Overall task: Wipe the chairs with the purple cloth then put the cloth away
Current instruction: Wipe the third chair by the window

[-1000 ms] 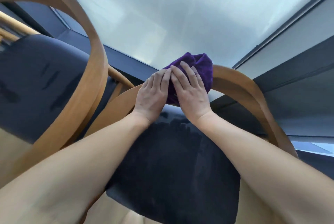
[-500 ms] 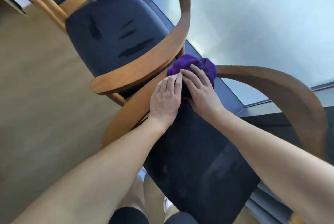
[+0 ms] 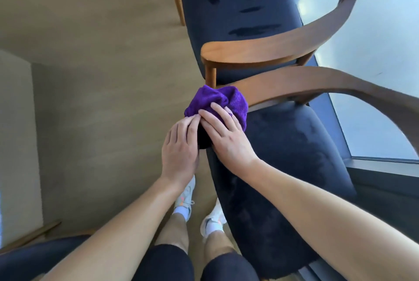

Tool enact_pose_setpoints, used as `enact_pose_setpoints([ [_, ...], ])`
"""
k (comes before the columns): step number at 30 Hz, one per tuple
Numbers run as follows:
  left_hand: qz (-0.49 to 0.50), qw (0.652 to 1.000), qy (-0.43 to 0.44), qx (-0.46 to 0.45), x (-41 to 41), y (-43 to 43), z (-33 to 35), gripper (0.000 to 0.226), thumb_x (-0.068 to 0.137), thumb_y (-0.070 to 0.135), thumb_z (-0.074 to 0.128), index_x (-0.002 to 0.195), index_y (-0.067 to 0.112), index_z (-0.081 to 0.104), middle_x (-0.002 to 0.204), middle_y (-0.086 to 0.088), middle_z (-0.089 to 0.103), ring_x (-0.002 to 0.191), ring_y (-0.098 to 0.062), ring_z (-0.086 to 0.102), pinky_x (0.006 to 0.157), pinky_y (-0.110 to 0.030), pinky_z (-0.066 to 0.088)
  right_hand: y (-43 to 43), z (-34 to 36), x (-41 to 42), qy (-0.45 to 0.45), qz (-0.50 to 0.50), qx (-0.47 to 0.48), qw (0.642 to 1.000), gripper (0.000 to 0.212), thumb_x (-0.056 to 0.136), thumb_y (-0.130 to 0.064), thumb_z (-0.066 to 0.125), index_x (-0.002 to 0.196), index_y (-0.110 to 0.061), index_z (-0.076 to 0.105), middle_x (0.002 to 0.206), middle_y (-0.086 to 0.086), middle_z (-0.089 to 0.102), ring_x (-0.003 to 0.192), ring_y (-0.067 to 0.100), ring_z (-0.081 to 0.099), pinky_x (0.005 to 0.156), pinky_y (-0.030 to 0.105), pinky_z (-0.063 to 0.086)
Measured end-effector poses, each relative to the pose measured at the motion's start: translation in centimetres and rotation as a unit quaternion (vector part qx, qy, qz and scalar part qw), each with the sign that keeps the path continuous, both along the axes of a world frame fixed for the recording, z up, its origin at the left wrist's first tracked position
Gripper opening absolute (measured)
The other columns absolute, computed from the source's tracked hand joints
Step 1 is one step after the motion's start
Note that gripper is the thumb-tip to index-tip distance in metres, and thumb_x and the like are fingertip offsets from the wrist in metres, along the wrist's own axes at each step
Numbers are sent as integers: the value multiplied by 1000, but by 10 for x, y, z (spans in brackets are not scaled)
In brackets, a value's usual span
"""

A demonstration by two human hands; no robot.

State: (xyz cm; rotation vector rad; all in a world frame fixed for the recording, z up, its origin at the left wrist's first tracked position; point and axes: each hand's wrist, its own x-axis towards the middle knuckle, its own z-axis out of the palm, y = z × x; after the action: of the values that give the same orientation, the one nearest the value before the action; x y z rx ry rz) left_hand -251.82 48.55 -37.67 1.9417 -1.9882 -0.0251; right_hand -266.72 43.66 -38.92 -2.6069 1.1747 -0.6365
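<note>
The purple cloth is bunched over the front left end of the near chair's curved wooden arm. My right hand lies on top of the cloth with straight fingers and presses it down. My left hand sits right beside it, fingertips touching the cloth's lower edge. The near chair's dark blue seat runs below my right forearm. A second matching chair stands just beyond, with its wooden armrest close above the cloth.
Light wooden floor spreads to the left. A large window pane and its dark frame run along the right. Another dark seat shows at the bottom left. My feet in white shoes stand next to the near chair.
Both hands have slid the cloth along the near chair's curved wooden rail, from the top of the back down to its left front end. The view has tilted down toward the floor.
</note>
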Motion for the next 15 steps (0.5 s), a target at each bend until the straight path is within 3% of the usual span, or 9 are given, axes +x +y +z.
enact_pose_setpoints([
  [7, -7, 1000, -5, 16, 0, -7, -5, 65, 83, -7, 63, 145, 1, 44, 137, -15, 52, 124, -32, 51, 107, -40, 43, -8, -2, -6, 3, 3, -24, 1000, 43, 100, -8, 56, 142, -7, 53, 149, 6, 49, 145, 28, 36, 118, 44, 32],
  [15, -69, 997, -26, 36, -75, -69, 3, 66, 85, -2, 68, 146, -1, 42, 141, -16, 51, 130, -31, 50, 107, -39, 46, -52, 0, -84, 58, -55, -16, 997, 50, 101, -16, 47, 150, -7, 42, 156, 8, 40, 150, 29, 26, 118, 47, 31],
])
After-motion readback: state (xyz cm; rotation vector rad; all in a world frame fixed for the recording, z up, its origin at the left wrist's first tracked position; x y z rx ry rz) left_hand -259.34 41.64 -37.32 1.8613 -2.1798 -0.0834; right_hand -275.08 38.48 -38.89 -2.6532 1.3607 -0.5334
